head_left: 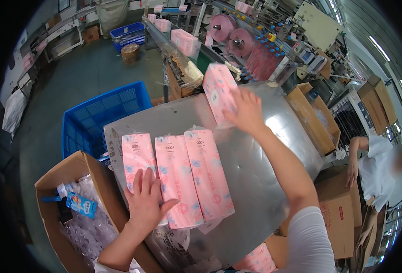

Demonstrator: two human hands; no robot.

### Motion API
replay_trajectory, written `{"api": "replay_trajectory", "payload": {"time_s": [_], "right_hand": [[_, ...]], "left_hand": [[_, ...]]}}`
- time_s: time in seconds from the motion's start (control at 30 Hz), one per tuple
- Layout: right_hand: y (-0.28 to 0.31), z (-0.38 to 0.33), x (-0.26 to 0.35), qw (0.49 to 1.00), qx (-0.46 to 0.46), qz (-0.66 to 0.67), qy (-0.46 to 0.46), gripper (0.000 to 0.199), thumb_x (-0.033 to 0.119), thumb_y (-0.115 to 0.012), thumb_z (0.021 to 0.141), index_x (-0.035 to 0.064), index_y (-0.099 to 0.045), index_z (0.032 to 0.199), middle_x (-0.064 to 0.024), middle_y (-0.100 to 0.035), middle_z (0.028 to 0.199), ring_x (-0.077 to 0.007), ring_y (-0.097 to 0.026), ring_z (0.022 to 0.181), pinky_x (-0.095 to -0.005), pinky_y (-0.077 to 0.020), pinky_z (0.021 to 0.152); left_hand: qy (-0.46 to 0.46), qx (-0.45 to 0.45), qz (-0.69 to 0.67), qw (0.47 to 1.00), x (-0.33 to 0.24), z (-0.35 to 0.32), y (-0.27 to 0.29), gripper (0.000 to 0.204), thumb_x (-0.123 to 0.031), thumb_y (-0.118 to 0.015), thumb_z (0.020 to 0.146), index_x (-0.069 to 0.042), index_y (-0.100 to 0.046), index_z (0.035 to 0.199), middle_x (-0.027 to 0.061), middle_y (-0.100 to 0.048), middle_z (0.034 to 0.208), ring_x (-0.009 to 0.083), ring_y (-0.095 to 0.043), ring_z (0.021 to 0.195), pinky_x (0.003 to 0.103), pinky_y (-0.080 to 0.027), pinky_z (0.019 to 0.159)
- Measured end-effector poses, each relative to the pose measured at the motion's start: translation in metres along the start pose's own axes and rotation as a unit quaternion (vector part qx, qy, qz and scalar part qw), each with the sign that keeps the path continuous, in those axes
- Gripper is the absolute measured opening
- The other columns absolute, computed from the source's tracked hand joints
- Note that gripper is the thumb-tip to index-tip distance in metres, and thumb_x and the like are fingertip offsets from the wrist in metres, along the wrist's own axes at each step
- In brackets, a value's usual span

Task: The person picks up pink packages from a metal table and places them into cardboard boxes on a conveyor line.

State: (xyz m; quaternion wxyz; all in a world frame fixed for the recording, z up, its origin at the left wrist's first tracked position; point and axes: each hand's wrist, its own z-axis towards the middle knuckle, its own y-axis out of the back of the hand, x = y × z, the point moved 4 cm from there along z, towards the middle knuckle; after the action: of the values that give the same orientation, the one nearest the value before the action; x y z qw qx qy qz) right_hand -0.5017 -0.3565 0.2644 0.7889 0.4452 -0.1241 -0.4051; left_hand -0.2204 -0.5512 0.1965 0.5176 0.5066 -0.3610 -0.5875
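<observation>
left hand (145, 200): flat, fingers spread, palm down on the near end of the leftmost pink plastic-wrapped tissue pack (137, 159); pressing on it, not gripping.
right hand (246, 111): stretched out toward the far edge of the desk, fingers clamped on a fourth pink flower-printed tissue pack (219, 93), held tilted up off the surface.
row of packs: three long pink packs lie side by side, touching, on the left half of the shiny metal desk (255, 177); middle pack (177, 182); right pack (207, 175).
held pack vs row: beyond the right pack, toward the far edge, apart from the row.
hands apart: well apart, left at near-left corner, right at far side.
left of desk: open brown cardboard box (51, 182) with clear plastic wrap inside; blue plastic crate (96, 113) behind it.
right of desk: more brown cartons (310, 118); another person in white (378, 166) bending beside them.
far side: conveyor (173, 41) carrying more pink packs.
</observation>
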Motion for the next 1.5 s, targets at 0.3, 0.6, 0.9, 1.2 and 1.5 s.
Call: {"api": "replay_trajectory", "payload": {"time_s": [0.3, 0.6, 0.9, 1.2, 1.5], "right_hand": [[-0.048, -0.084, -0.004, 0.876, 0.384, 0.101, -0.273, 0.102, 0.050, -0.065, 0.065, 0.0163, -0.012, 0.146, -0.0279, -0.040, 0.127, -0.0414, -0.051, 0.110, -0.0443, -0.0442, 0.089], [0.056, -0.166, 0.026, 0.809, 0.464, 0.298, -0.202, 0.064, 0.034, -0.065, 0.077, 0.0031, -0.044, 0.129, -0.0220, -0.056, 0.115, -0.0380, -0.056, 0.103, -0.0443, -0.0455, 0.087], [-0.104, 0.000, -0.081, 0.931, 0.234, -0.006, -0.281, 0.090, 0.050, -0.064, 0.067, 0.0125, -0.027, 0.140, -0.0197, -0.039, 0.133, -0.0360, -0.040, 0.123, -0.0455, -0.0333, 0.099], [0.024, -0.120, -0.051, 0.746, 0.547, 0.274, -0.264, 0.088, 0.040, -0.067, 0.070, 0.0035, -0.026, 0.140, -0.0197, -0.047, 0.129, -0.0323, -0.051, 0.114, -0.0443, -0.0448, 0.090], [0.061, -0.300, -0.044, 0.392, 0.277, 0.650, -0.589, 0.062, 0.045, -0.054, 0.084, 0.0019, -0.046, 0.128, -0.0134, -0.057, 0.118, -0.0208, -0.059, 0.101, -0.0340, -0.0494, 0.084]], "left_hand": [[0.026, -0.001, -0.010, 1.000, 0.012, 0.015, -0.005, 0.067, -0.053, -0.067, 0.069, -0.004, -0.054, 0.112, 0.0151, -0.037, 0.137, 0.0352, -0.031, 0.128, 0.060, -0.033, 0.088], [0.020, -0.023, -0.167, 0.985, 0.030, 0.004, 0.023, 0.073, -0.034, -0.074, 0.070, 0.000, -0.043, 0.127, 0.0204, -0.036, 0.137, 0.0356, -0.032, 0.130, 0.052, -0.032, 0.099], [0.311, 0.200, -0.592, 0.716, 0.094, 0.006, -0.024, 0.058, -0.019, -0.066, 0.084, 0.004, -0.039, 0.130, 0.0111, -0.055, 0.120, 0.0170, -0.053, 0.105, 0.030, -0.044, 0.089], [0.288, 0.397, -0.551, 0.675, 0.136, 0.012, -0.038, 0.061, -0.033, -0.063, 0.083, -0.001, -0.042, 0.130, 0.0099, -0.056, 0.120, 0.0192, -0.057, 0.106, 0.034, -0.047, 0.088], [0.279, 0.382, -0.628, 0.618, 0.066, 0.042, -0.080, 0.057, -0.032, -0.060, 0.083, -0.001, -0.044, 0.128, 0.0097, -0.054, 0.123, 0.0195, -0.052, 0.112, 0.033, -0.043, 0.094]]}}
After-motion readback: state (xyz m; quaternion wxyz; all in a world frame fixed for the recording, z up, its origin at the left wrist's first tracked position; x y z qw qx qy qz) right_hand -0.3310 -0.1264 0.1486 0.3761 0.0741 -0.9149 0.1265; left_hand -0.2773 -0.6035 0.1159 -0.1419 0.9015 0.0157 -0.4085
